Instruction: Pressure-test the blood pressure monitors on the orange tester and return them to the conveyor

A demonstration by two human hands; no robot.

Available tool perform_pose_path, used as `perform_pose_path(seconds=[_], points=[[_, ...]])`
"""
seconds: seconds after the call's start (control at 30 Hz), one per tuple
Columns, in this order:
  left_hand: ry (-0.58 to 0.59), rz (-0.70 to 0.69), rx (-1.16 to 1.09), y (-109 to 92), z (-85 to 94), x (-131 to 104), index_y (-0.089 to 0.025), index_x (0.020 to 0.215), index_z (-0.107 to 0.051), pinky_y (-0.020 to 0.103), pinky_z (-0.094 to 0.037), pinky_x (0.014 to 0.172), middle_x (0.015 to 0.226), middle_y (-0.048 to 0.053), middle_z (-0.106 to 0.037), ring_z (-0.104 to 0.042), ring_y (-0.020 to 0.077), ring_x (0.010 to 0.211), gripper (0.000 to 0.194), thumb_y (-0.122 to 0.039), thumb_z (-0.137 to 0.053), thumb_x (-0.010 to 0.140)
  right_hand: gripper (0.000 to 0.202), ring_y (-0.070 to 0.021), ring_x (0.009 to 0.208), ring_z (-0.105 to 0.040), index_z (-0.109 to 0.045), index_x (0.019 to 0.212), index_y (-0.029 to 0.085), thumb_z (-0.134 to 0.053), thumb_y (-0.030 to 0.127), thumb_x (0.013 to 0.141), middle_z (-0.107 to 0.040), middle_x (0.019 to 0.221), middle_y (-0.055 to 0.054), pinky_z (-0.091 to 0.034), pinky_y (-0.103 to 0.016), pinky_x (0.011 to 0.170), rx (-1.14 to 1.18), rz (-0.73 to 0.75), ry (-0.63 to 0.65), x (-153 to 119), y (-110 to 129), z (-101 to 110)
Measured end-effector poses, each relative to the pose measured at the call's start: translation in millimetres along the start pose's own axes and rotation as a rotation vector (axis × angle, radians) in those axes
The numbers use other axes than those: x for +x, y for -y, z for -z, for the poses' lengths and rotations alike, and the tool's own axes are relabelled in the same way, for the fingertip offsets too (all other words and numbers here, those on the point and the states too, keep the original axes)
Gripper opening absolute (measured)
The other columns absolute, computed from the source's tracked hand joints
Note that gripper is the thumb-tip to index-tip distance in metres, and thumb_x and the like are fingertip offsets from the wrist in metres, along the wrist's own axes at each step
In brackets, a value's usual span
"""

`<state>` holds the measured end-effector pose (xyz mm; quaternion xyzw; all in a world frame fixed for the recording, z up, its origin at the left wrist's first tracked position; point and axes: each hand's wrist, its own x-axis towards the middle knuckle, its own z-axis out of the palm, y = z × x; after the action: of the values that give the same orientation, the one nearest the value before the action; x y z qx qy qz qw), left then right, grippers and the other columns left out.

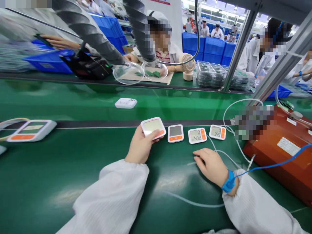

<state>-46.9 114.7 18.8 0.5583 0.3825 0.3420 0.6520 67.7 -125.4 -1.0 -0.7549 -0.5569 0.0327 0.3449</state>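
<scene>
My left hand (141,143) grips a white blood pressure monitor (152,126) with an orange button, thumb on its front at the button and fingers behind. Its screen looks blank. Just right of it a second monitor (175,130) lies on the bench with a dark screen. Beyond that are a monitor reading 402 (195,136) and another reading 399 (215,133). My right hand (211,164), with a blue wrist strap (229,182), hovers low over the green bench below these two, fingers loosely apart. A thin clear tube end (191,163) shows beside its thumb.
A wired monitor (32,130) sits at the left. On the green strip behind lies a white casing (125,103). An orange-brown box (285,146) with tubes stands at the right. Across the bench are duct hoods (129,73), a small fan (187,66), clear trays (212,76) and co-workers.
</scene>
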Motion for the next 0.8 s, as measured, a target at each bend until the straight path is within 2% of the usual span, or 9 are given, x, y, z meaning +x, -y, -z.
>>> perform_pose_path(seconds=[0.1,0.2,0.3,0.4,0.5,0.57,0.63,0.7,0.8], points=[[-0.054,-0.032,0.186,8,16.2,18,-0.018,0.12,-0.062,0.029,-0.05,0.068,0.103,0.008,-0.07,-0.066,0.0222,0.084,0.062,-0.042,-0.075,0.064,0.022,-0.0191,0.081,-0.067,-0.066,0.113,0.018,-0.055,0.017,0.093,-0.07,0.089,-0.004,-0.053,-0.031,0.077,-0.014,-0.075,0.003,-1,-3,-2],[-0.005,-0.073,0.498,14,25.7,28,-0.019,0.125,-0.063,0.037,-0.051,0.083,0.1,0.008,-0.071,-0.066,0.0275,0.092,0.061,-0.047,-0.066,0.071,0.022,-0.0186,0.076,-0.066,-0.066,0.111,0.018,-0.057,0.016,0.091,-0.069,0.084,-0.003,-0.054,-0.031,0.072,-0.042,-0.069,-0.013,0,-5,-1],[0.05,-0.189,0.828,18,27.8,31,-0.016,0.121,-0.067,0.046,-0.048,0.093,0.103,0.012,-0.07,-0.064,0.0332,0.1,0.056,-0.049,-0.055,0.078,0.024,-0.0216,0.088,-0.065,-0.065,0.112,0.018,-0.055,0.017,0.09,-0.069,0.097,-0.007,-0.055,-0.035,0.079,-0.1,-0.003,-0.089,3,-6,3],[0.03,-0.405,0.996,17,24.0,27,-0.008,0.115,-0.069,0.051,-0.043,0.104,0.121,0.022,-0.062,-0.056,0.039,0.118,0.057,-0.049,-0.05,0.08,0.034,-0.0265,0.108,-0.059,-0.059,0.123,0.017,-0.054,0.018,0.09,-0.065,0.115,-0.012,-0.053,-0.042,0.094,-0.153,0.004,-0.192,8,-10,8],[-0.011,-0.604,0.929,12,11.1,10,-0.007,0.111,-0.069,0.053,-0.039,0.108,0.128,0.025,-0.057,-0.052,0.0391,0.124,0.055,-0.05,-0.049,0.083,0.042,-0.0282,0.118,-0.054,-0.054,0.131,0.015,-0.054,0.018,0.089,-0.06,0.124,-0.014,-0.048,-0.047,0.103,-0.189,-0.025,-0.236,13,-11,11],[0.093,-0.62,0.771,11,-3.1,-10,-0.012,0.108,-0.069,0.048,-0.046,0.101,0.12,0.019,-0.063,-0.06,0.0328,0.113,0.047,-0.049,-0.05,0.086,0.046,-0.029,0.123,-0.051,-0.053,0.133,0.014,-0.056,0.018,0.088,-0.057,0.13,-0.014,-0.045,-0.047,0.108,-0.219,-0.037,-0.202,17,-10,12],[0.301,-0.478,0.581,12,-19.2,-35,-0.016,0.105,-0.069,0.04,-0.053,0.087,0.106,0.013,-0.07,-0.066,0.0256,0.094,0.041,-0.048,-0.053,0.087,0.054,-0.0304,0.129,-0.047,-0.049,0.137,0.011,-0.058,0.016,0.085,-0.052,0.138,-0.016,-0.042,-0.048,0.112,-0.258,-0.059,-0.145,24,-8,11],[0.472,-0.316,0.427,18,-33.6,-58,-0.016,0.102,-0.069,0.035,-0.054,0.083,0.099,0.01,-0.072,-0.068,0.0224,0.088,0.036,-0.046,-0.056,0.086,0.063,-0.0316,0.136,-0.04,-0.043,0.143,0.009,-0.06,0.016,0.083,-0.045,0.146,-0.018,-0.037,-0.049,0.115,-0.289,-0.083,-0.102,32,-7,8],[0.625,-0.182,0.338,29,-46.2,-79,-0.016,0.098,-0.07,0.032,-0.053,0.078,0.095,0.009,-0.073,-0.067,0.0206,0.084,0.031,-0.042,-0.058,0.085,0.071,-0.0322,0.145,-0.026,-0.035,0.149,0.007,-0.06,0.016,0.083,-0.033,0.154,-0.02,-0.031,-0.05,0.118,-0.31,-0.085,-0.063,44,-12,1]])
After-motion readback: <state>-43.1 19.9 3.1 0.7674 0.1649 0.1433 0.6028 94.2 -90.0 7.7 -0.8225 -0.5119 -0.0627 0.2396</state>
